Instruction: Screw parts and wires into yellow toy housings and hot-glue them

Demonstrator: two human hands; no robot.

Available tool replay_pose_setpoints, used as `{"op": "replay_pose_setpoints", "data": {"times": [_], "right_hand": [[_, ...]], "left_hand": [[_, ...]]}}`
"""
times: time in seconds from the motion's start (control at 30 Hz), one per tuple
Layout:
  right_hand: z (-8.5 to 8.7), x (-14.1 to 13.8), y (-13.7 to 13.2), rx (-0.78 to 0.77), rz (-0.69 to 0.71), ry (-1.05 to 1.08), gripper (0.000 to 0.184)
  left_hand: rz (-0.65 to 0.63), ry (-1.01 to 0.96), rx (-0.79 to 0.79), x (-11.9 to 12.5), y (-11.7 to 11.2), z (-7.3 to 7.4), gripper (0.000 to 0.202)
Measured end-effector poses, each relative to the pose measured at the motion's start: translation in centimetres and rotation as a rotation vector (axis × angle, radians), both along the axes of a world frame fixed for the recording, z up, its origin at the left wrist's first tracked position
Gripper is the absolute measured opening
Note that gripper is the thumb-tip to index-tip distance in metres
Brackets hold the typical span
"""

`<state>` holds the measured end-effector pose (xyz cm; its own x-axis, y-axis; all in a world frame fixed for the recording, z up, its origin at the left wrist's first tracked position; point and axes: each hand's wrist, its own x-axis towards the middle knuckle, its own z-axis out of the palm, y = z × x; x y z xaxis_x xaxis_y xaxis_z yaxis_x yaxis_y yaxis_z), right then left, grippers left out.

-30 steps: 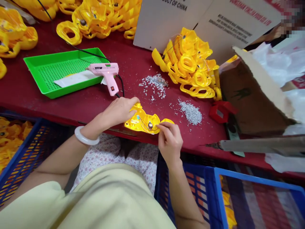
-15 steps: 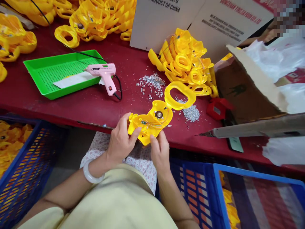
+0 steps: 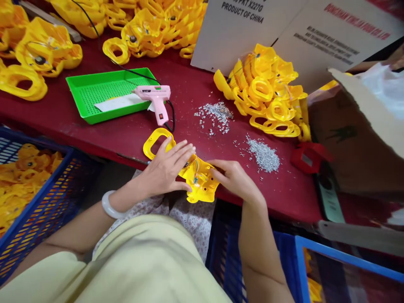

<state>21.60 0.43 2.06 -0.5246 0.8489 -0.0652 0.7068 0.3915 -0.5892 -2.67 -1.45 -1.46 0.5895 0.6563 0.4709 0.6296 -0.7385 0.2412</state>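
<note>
A yellow plastic toy shell (image 3: pixel 205 181) is at the front edge of the table, its hollow inner side up, with thin wires and a small green circuit board inside. Its oval ring end (image 3: pixel 147 145) points left. Across the shell's middle lies my left hand (image 3: pixel 167 168), fingers stretched and thumb near the lower rim; it covers most of the round metal part. My right hand (image 3: pixel 232 176) grips the shell's right edge between thumb and fingers. Beyond the hands are a loose pile of small screws (image 3: pixel 263 155) and a scatter of small metal pieces (image 3: pixel 216 115).
A pink glue gun (image 3: pixel 157 101) leans on a green tray (image 3: pixel 83 115). Yellow shells are stacked at the back (image 3: pixel 261 88) and at the left (image 3: pixel 47 46). Blue crates (image 3: pixel 67 168) flank my lap. A red tool (image 3: pixel 306 158) and a cardboard box (image 3: pixel 356 139) stand to the right.
The shell has been turned round, so its ring end now points left instead of right. My left hand has opened out over it, and my right hand has moved to its right edge.
</note>
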Motion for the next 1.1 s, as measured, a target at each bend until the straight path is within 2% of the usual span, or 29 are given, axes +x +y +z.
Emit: {"op": "replay_pose_setpoints", "data": {"times": [0.07,0.13,0.23,0.33,0.4,0.47,0.6,0.67,0.77,0.83,0.97,1.1], "right_hand": [[0.7,0.0,0.5,0.064,-0.035,-0.073,0.028],[1.2,-0.6,0.9,0.147,-0.118,-0.047,0.031],[1.1,-2.7,1.7,0.242,-0.192,0.016,0.027],[0.4,-5.0,2.6,0.243,-0.154,-0.045,0.016],[0.2,-5.5,2.8,0.233,-0.188,0.002,0.012],[0.2,-5.1,2.5,0.219,-0.289,0.12,0.011],[-0.1,-3.4,0.6,0.155,-0.549,0.368,0.014],[-0.7,-2.9,-0.3,0.12,-0.642,0.518,0.015],[-1.8,-3.1,-0.9,-0.047,-0.75,0.829,0.017],[-2.4,-3.4,-0.9,-0.206,-0.818,1.004,0.021],[-2.9,-3.5,-0.6,-0.372,-0.898,1.153,0.026],[-3.0,-3.5,-0.5,-0.449,-0.909,1.185,0.029]], "left_hand": [[0.033,-0.054,-0.018,0.1,0.3,-1.1,0.103],[0.043,-0.107,-0.012,0.3,0.3,-1.7,0.107],[0.053,-0.16,-0.006,0.7,0.2,-1.7,0.105],[0.08,-0.173,-0.037,0.9,0.0,-1.5,0.1],[0.123,-0.163,-0.054,0.9,-0.2,-1.4,0.099],[0.192,-0.15,-0.065,0.8,-0.4,-1.3,0.099],[0.36,-0.102,-0.108,1.0,-1.2,-0.2,0.094],[0.382,-0.092,-0.098,1.7,-1.3,0.7,0.077],[0.275,-0.143,-0.07,3.7,-0.6,1.7,0.041],[0.205,-0.178,-0.108,5.1,0.2,1.8,0.026],[0.165,-0.246,-0.238,6.5,1.8,1.0,0.017],[0.152,-0.32,-0.273,6.3,2.3,0.6,0.013]]}}
